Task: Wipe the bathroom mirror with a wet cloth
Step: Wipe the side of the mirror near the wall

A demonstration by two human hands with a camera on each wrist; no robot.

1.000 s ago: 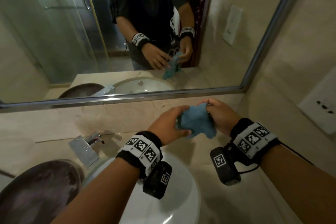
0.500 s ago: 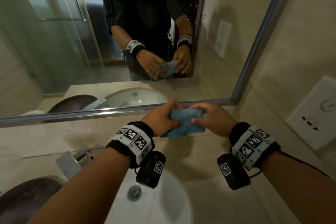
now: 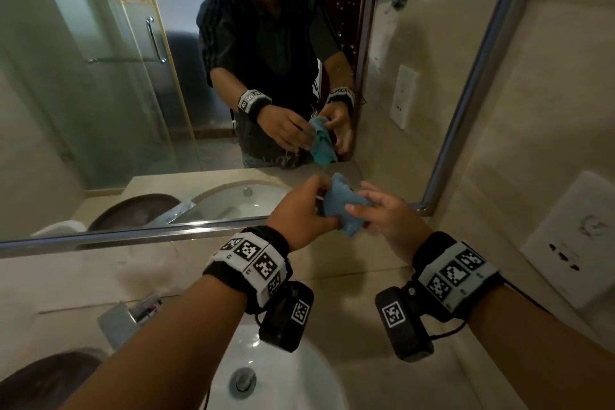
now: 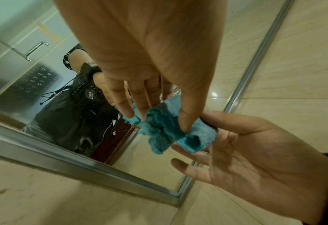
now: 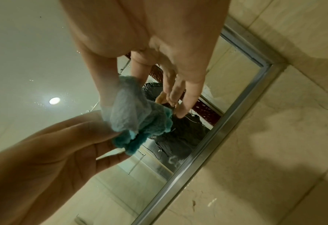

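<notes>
A bunched blue cloth (image 3: 344, 206) is held between both hands in front of the lower right part of the mirror (image 3: 133, 110), just above its metal frame (image 3: 133, 236). My left hand (image 3: 312, 206) pinches the cloth's left side with thumb and fingers, as the left wrist view shows on the cloth (image 4: 159, 134). On the right side my right hand (image 3: 369, 206) pinches it with thumb and index, the other fingers (image 5: 176, 99) straight. Water drops dot the mirror glass (image 5: 34, 60). The cloth (image 5: 138, 120) does not touch the glass.
A white sink basin (image 3: 286, 373) lies below my wrists, with a chrome faucet (image 3: 129, 316) to its left. A dark round bowl (image 3: 43, 379) sits at the bottom left. A white wall socket (image 3: 572, 243) is on the tiled right wall.
Both hands have risen with the cloth from below the mirror frame to in front of the glass. The cloth went from spread and folded to bunched. The head view has tilted up.
</notes>
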